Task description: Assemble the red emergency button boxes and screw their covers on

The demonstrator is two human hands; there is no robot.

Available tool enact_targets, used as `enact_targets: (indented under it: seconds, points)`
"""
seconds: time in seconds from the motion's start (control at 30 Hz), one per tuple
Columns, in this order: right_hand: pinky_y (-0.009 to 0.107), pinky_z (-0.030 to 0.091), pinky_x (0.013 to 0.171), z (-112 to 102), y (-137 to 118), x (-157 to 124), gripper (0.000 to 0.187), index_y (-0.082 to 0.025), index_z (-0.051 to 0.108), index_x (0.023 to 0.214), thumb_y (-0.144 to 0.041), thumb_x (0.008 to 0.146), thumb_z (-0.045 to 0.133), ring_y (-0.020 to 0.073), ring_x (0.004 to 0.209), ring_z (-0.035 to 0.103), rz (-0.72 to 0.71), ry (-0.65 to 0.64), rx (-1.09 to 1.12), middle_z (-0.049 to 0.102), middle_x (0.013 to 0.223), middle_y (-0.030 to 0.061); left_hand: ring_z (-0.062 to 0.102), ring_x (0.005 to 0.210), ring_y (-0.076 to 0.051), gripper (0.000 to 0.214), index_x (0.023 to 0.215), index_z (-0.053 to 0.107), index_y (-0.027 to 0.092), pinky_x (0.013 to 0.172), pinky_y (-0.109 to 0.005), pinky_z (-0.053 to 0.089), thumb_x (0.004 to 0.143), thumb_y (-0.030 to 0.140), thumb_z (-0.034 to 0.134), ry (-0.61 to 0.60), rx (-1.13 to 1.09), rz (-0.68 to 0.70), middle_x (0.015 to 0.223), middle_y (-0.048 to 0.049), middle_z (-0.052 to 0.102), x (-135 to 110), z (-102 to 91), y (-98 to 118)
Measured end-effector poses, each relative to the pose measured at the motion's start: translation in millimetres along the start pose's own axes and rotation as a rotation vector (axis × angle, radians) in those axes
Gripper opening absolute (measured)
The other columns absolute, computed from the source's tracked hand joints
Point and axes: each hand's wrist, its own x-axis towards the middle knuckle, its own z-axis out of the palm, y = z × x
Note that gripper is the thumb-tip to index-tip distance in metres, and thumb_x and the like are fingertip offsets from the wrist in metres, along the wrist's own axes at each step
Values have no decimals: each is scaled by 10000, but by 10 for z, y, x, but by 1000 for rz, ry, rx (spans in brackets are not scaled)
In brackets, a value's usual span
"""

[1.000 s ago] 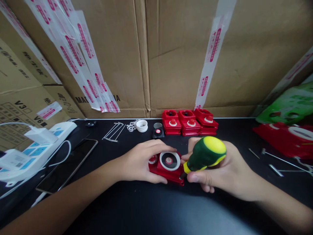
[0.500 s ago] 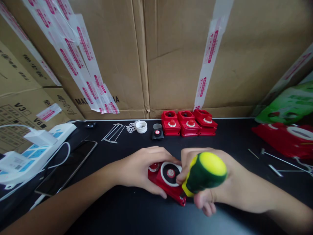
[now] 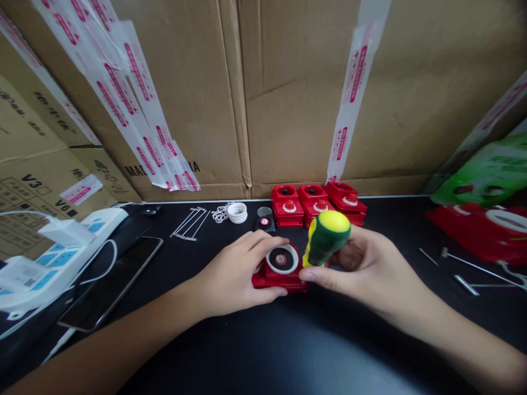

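In front of me on the black table lies a red device [image 3: 274, 278] with a white ring around a black disc. My left hand [image 3: 235, 269] grips it from the left, fingers over the far side and thumb along the near edge. A red knob at its left end is mostly covered by that hand. My right hand [image 3: 360, 260] is closed on a screwdriver [image 3: 328, 237] with a yellow and green handle, held upright at the device's right end. The screwdriver's tip is hidden behind my thumb, so contact with the device cannot be seen.
Several red devices [image 3: 287, 211] stand in a row at the cardboard wall [image 3: 288, 99]. White rings [image 3: 237, 213], metal rods [image 3: 191, 222] and a phone [image 3: 113, 282] lie to the left beside a power strip [image 3: 102, 222]. More red parts [image 3: 481, 230] are at right.
Both hands have moved the red device away from me and turned it straighter. The screwdriver has gone up and left with my right hand and stands more upright.
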Motion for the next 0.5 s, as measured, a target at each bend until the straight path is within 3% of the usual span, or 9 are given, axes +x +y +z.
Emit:
enact_targets:
  seconds: [0.23, 0.5]
  points:
    - [271, 537, 548, 8, -65, -7, 399, -222, 668, 829, -362, 670, 1006, 152, 572, 629, 2, 104, -85, 711, 678, -17, 628, 1274, -285, 684, 1442, 543, 242, 1135, -434, 512, 854, 389, 861, 4, -6, 15, 1367, -88, 647, 2, -1, 0]
    - [242, 539, 519, 1, -147, -41, 347, -211, 662, 787, -310, 715, 986, 139, 494, 647, 15, 35, -8, 721, 585, -22, 644, 1273, -275, 744, 1460, 550, 247, 1128, -403, 510, 825, 398, 908, -6, -66, 91, 1363, -82, 677, 11, -38, -108]
